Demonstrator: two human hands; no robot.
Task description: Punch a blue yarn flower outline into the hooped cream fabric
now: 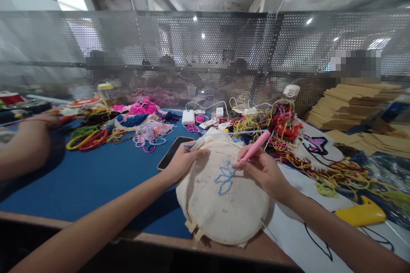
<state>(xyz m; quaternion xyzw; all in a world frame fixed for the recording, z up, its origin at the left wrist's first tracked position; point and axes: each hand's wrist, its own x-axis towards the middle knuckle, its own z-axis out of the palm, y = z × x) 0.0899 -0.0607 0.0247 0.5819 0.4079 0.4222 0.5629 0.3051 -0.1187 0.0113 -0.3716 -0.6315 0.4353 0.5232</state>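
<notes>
A round embroidery hoop (205, 217) with cream cloth lies tilted at the table's front edge. Blue yarn loops (224, 178) on the cloth outline a flower or leaf shape. My left hand (184, 160) grips the hoop's upper left rim, thumb on the cloth, with a strand of blue yarn by its fingers. In my right hand (261, 168) is a pink punch needle (255, 147), slanted, its tip end at the blue loops' right side. Blue yarn runs from the needle's top toward the left. The needle's very tip is hard to make out.
A phone (173, 153) lies behind my left hand. Scissors (92, 140) and yarn heaps (150, 130) are at left; more tangled yarn (283, 123), a yellow-handled tool (361, 213) and stacked brown envelopes (349, 104) are at right. Another person's arm (25, 145) reaches in from the left.
</notes>
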